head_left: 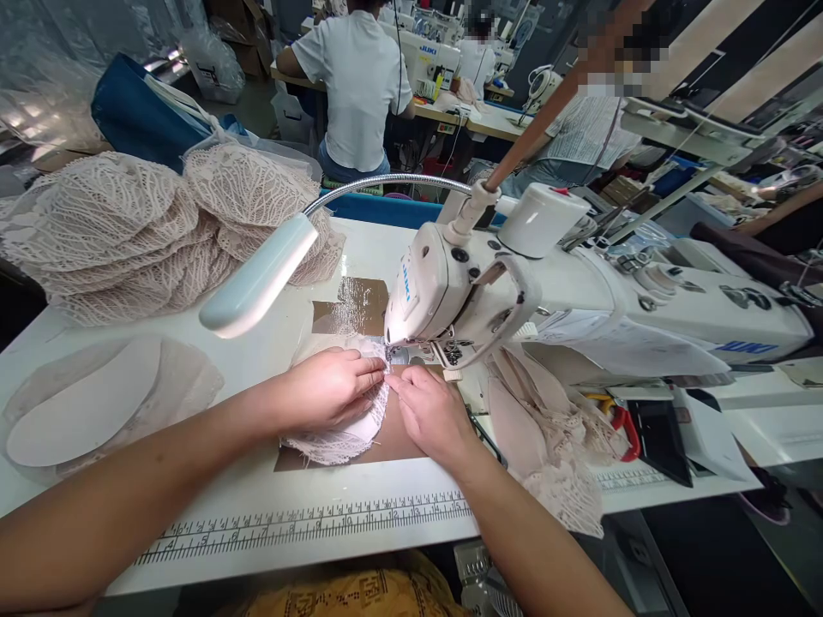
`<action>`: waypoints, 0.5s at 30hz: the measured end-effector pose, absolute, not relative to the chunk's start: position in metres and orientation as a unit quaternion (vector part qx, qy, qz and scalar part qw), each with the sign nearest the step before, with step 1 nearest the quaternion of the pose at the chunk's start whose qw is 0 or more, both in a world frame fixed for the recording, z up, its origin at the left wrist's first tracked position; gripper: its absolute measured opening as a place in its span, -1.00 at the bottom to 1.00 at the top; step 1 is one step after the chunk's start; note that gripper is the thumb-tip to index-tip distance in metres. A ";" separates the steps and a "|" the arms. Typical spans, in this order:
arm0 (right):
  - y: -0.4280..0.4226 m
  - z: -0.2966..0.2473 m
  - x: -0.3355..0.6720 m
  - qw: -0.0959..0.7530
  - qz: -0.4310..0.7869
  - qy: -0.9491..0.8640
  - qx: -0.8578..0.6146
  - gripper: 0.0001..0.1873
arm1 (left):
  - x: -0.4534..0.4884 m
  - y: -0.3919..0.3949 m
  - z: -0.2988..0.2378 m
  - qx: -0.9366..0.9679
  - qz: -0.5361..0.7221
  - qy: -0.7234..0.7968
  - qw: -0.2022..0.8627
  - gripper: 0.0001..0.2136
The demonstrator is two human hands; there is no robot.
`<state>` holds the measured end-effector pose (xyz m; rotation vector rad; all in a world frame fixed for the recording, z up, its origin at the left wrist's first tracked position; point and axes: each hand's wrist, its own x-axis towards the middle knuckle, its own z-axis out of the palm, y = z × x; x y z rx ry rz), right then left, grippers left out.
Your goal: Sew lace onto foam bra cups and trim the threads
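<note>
A pale pink lace piece point(347, 444) lies under the needle area of a white sewing machine point(428, 274). Its scalloped lower edge faces me. My left hand point(331, 387) rests across the lace, fingers bent and together, the tips holding it close beside the presser foot point(389, 351). From the other side, my right hand point(432, 410) pinches the edge of the same piece with thumb and forefinger, just in front of the needle. Beneath the lace is a brown sheet point(405, 441) on the table. The fingers and machine head partly hide the seam.
Lace piles point(109, 223) stand at back left, near a curved lamp point(263, 274). Smooth oval pieces point(90, 403) lie left. More lace pieces point(559, 446), red-handled scissors point(628, 433) and a dark flat device point(659, 441) lie right. A ruler strip point(309, 527) lines the front. Co-workers point(360, 86) sit behind.
</note>
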<state>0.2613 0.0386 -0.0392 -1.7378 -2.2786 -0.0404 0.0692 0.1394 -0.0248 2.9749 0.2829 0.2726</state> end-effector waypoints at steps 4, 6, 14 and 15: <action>0.040 -0.040 0.261 0.137 -0.012 -0.782 -0.607 -0.62 | 0.070 0.141 -0.028 0.989 0.079 0.104 0.075 -0.62; 0.041 -0.042 0.261 0.141 -0.014 -0.781 -0.609 -0.61 | 0.070 0.142 -0.028 0.989 0.073 0.107 0.076 -0.60; 0.042 -0.045 0.261 0.144 -0.025 -0.773 -0.617 -0.59 | 0.071 0.145 -0.027 0.988 0.097 0.101 0.065 -0.64; 0.042 -0.045 0.260 0.146 -0.027 -0.774 -0.616 -0.59 | 0.072 0.145 -0.027 0.988 0.097 0.101 0.065 -0.64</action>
